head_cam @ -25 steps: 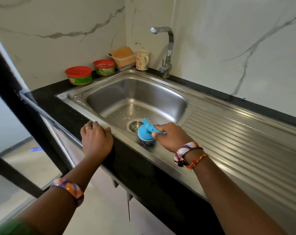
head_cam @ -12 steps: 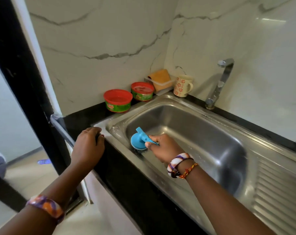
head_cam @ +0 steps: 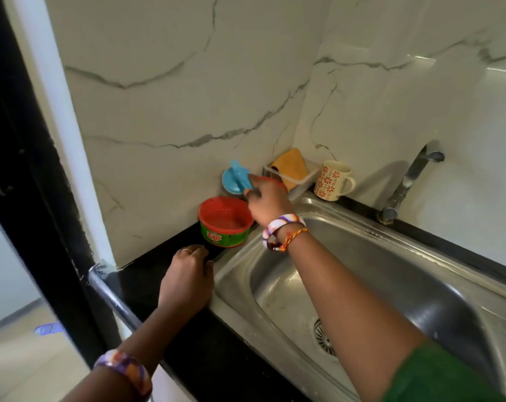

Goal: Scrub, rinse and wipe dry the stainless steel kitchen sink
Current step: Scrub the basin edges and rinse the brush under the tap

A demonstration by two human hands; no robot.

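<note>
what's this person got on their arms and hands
Left hand: a thin ring on one finger, a purple, orange and white bangle at the wrist. Right hand: a white and purple bangle and an orange-red thread band. A green sleeve covers the right upper arm.

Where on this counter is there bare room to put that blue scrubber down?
The back corner is crowded: the green tub with a red lid, a tray with an orange sponge, and a flowered mug. Bare spots: the black counter between the tub and the left hand, and the sink basin floor.
</note>
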